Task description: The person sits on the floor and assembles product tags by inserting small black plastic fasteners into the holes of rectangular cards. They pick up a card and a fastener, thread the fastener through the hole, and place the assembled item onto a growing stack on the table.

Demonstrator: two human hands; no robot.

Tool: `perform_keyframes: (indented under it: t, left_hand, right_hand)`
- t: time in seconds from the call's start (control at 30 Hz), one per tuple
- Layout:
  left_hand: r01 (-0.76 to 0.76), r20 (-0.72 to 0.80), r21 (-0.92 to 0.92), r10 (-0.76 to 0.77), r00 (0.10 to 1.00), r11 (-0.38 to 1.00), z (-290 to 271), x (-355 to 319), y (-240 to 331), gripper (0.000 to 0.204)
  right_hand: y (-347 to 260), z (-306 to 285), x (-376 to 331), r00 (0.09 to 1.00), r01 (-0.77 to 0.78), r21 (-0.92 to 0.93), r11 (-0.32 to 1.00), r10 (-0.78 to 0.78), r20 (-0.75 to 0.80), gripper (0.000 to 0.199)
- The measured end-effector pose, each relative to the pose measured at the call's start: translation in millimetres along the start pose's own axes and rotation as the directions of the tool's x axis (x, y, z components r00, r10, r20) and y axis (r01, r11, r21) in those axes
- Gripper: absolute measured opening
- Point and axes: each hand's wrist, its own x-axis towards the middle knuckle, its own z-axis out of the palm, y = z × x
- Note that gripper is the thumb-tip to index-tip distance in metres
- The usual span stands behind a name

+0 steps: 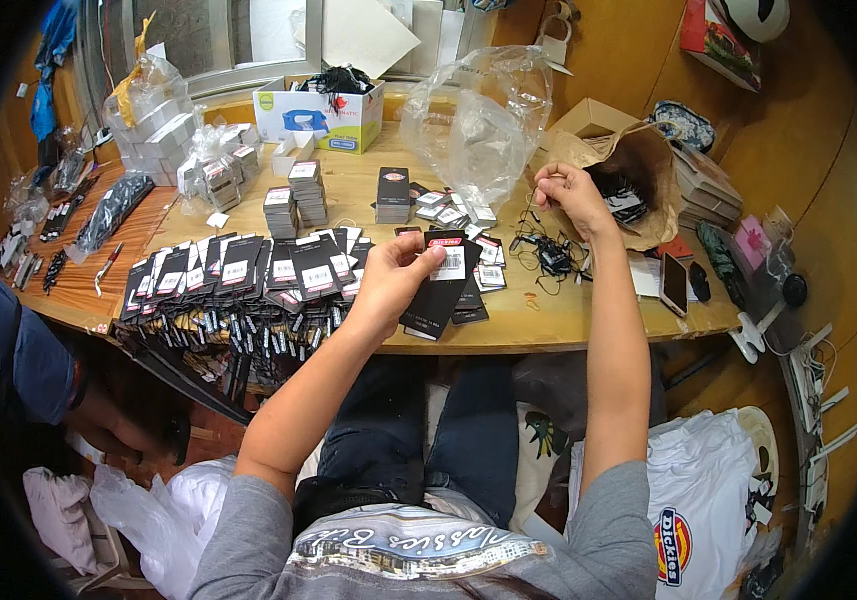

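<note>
My left hand (395,283) grips black hang tags (440,292) with a white barcode sticker, thumb on top, above the table's front edge. Raised to the right of it, my right hand (573,197) has its fingertips pinched on what looks like a thin black tag string. Beneath that hand lies a tangle of black tag strings (551,254). More tags (489,262) with barcode stickers lie loose just beyond my left hand. To the left, many strung black tags (238,262) spread in overlapping rows, their strings hanging over the front edge.
Stacked tags (392,193) stand mid-table, before a printed box (320,118) and a clear plastic bag (478,125). On the right are an open paper bag (660,175) and a phone (673,284). Someone in blue shorts (38,350) is at the left.
</note>
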Motion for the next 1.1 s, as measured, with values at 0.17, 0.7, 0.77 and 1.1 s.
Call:
perform_keyframes:
  t: [0.17, 0.7, 0.77, 1.1]
  left_hand:
    - [0.038, 0.059, -0.033, -0.036, 0.998, 0.999, 8, 9, -1, 0.017]
    - [0.324, 0.469, -0.424, -0.101, 0.877, 0.846, 25, 50, -1, 0.024]
    - [0.338, 0.504, -0.514, -0.041, 0.863, 0.789, 16, 54, -6, 0.032]
    - [0.278, 0.411, -0.679, 0.038, 0.911, 0.679, -6, 21, 19, 0.031]
  right_hand:
    - [-12, -1, -8, 0.998, -0.015, -0.015, 1.0, 0.016, 0.06, 0.006]
    - [20, 58, -47, 0.994, -0.019, 0.395, 0.919, -0.023, 0.103, 0.032]
    - [40, 71, -48, 0.976, -0.102, 0.432, 0.896, 0.006, 0.218, 0.034]
    - [-1, 71, -97, 0.928, -0.155, 0.533, 0.832, -0.062, 0.367, 0.024]
